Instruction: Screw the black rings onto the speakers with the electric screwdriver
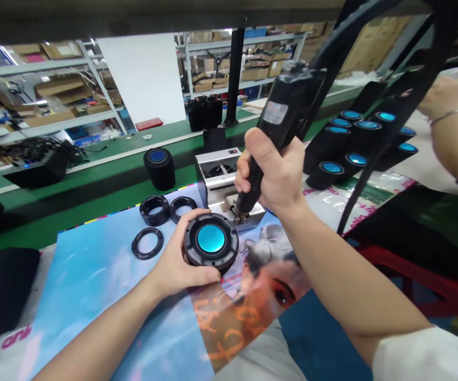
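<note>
My left hand (177, 267) is wrapped round a round black speaker (211, 238) whose shiny blue centre faces up. Gripped in my right hand (278, 172) is a black electric screwdriver (286, 106), tilted with its tip down. That tip is at the front of a silver screw feeder (221, 180), just behind the speaker; whether a screw is on it I cannot make out. Left of the speaker lie a thin black ring (147, 256) and two thicker black rings, one (155, 219) beside the other (179, 201).
A printed poster sheet (94, 275) covers the worktop. Behind it, a black speaker (159, 172) stands on the green surface (113, 182). Several blue-topped speakers (330, 172) are at right, near another person's arm (453, 127). A thick black cable (367, 159) hangs beside my right arm.
</note>
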Tool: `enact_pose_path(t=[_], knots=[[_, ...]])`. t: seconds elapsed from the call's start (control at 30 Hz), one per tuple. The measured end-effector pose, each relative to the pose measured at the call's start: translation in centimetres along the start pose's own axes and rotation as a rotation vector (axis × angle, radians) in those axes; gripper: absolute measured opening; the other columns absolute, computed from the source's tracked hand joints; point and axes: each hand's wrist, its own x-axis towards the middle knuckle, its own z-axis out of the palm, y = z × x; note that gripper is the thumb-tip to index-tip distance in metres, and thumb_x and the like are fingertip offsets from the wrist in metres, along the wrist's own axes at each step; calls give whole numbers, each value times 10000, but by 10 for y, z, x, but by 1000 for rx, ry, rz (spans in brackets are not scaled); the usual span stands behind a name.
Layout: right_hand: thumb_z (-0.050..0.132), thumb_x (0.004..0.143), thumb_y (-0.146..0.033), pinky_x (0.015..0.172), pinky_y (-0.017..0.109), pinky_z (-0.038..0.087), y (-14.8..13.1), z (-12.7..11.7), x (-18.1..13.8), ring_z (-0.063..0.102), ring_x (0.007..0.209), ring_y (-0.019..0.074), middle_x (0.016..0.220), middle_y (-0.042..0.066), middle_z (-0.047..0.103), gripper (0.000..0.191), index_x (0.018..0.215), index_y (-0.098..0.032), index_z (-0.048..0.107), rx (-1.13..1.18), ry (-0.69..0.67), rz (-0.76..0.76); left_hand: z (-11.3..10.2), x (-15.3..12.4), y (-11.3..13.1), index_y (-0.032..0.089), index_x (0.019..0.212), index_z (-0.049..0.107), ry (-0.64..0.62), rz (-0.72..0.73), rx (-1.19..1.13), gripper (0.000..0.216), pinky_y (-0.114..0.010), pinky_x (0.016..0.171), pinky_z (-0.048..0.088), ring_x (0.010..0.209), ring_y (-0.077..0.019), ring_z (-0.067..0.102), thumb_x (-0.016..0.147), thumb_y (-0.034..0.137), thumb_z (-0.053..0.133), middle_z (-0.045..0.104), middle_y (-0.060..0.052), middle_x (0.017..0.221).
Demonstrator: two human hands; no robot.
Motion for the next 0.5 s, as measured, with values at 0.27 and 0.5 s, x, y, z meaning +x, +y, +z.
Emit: enact_pose_path(t=[0.27,0.5], knots=[[942,770,-581,290,256,362,-23,0,-5,434,327,120,512,-51,521,535,767,-207,559,38,-71,201,3,1,1,245,1431,539,0,-14,2,992,-456,1074,562,1238,-363,726,633,581,1022,749,-124,1324],[340,999,-841,356,249,326,-111,67,5,331,323,72,449,-91,323,686,670,-242,408,54,-84,102,4,1,2,232,1426,523,-11,-31,-19,1004,-465,1086,563,1239,-366,723,622,552,1032,751,-125,1312]])
